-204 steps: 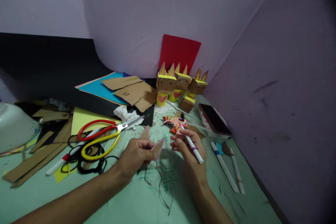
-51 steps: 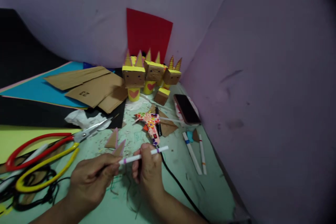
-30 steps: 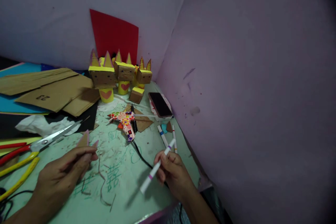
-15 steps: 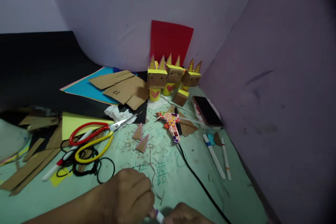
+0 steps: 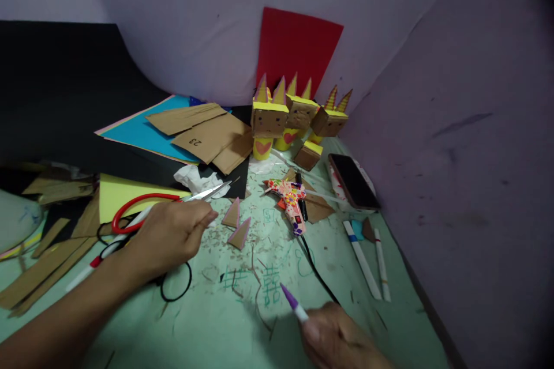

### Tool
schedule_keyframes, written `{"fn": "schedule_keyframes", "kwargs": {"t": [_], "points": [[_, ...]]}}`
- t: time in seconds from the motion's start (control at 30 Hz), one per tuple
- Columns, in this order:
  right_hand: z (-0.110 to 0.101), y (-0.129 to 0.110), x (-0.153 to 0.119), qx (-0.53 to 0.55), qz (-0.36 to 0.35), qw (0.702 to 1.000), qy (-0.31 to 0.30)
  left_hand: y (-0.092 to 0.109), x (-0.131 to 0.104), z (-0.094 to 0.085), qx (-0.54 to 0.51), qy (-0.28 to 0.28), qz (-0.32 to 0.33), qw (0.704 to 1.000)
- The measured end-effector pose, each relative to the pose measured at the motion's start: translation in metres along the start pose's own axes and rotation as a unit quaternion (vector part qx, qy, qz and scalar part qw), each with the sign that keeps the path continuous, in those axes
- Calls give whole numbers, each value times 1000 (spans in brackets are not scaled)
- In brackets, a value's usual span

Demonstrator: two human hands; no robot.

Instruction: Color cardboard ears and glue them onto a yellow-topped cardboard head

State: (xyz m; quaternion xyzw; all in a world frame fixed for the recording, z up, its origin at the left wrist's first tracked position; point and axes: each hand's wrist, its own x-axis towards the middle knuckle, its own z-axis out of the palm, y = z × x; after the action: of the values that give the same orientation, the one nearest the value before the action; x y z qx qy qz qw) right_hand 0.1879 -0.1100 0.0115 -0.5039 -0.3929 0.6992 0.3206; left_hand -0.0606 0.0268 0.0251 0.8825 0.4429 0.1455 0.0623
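My right hand [image 5: 340, 334] grips a white marker [image 5: 299, 311], whose purple pointed end aims up and left over the table. My left hand [image 5: 173, 236] is closed above the scissors [image 5: 130, 210] with red and yellow handles, hiding the yellow loop; what its fingers hold, if anything, is hidden. Just right of that hand lie two cardboard triangles [image 5: 239, 234] with purple edges. Beyond them rests a flower-patterned glue gun [image 5: 294, 202], its black cord running toward my right hand. A black cord or elastic loop [image 5: 175, 297] shows below my left wrist.
Cardboard figures [image 5: 270, 118] with pointed ears stand at the back before a red sheet [image 5: 298, 49]. A phone [image 5: 352, 181] and two white markers [image 5: 361, 262] lie right. Cardboard strips [image 5: 47, 277] lie left; coloured paper [image 5: 142, 132] and cardboard pieces lie behind.
My hands were together at the bottom edge and are now apart. The left moved up and left over the scissors; the right came further into view, showing the marker's purple end.
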Motion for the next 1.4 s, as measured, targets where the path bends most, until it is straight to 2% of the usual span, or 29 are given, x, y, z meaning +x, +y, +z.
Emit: {"fn": "schedule_keyframes", "kwargs": {"t": [0.1, 0.17, 0.27, 0.37, 0.43, 0.53, 0.63, 0.77, 0.87, 1.03, 1.23, 1.33, 1.4], "points": [[3, -6, 15, 29, 6, 1000, 2, 3, 6, 4, 103, -88, -36, 990], [7, -3, 26, 76, 11, 997, -23, 9, 6, 9, 142, -124, -60, 980], [11, 4, 36, 99, 28, 994, -28, 14, 3, 12, 172, -121, -114, 971], [10, -1, 40, 71, 47, 995, 53, 19, 0, 14, 125, -41, -148, 980], [9, -10, 46, 21, 11, 991, 133, 26, -2, 16, 53, -14, -152, 987], [9, -22, 63, -53, -86, 969, 227, 42, -4, 21, 11, -51, -166, 985], [13, -22, 86, -84, -137, 952, 260, 56, -3, 26, 24, -86, -172, 981], [17, -14, 109, -73, -137, 952, 262, 64, 1, 27, 21, -111, -189, 975], [17, -13, 115, -37, -124, 958, 257, 64, 4, 27, 24, -112, -190, 975], [20, -22, 111, 17, -109, 962, 251, 64, 1, 31, 0, -72, -172, 982], [32, -34, 103, 130, -76, 971, 184, 69, -5, 33, -20, -45, -150, 987], [34, -34, 102, 141, -92, 968, 187, 69, -6, 30, -77, -43, -163, 983], [31, -34, 102, 130, -111, 965, 199, 66, -5, 29, -175, -39, -185, 966]]}}
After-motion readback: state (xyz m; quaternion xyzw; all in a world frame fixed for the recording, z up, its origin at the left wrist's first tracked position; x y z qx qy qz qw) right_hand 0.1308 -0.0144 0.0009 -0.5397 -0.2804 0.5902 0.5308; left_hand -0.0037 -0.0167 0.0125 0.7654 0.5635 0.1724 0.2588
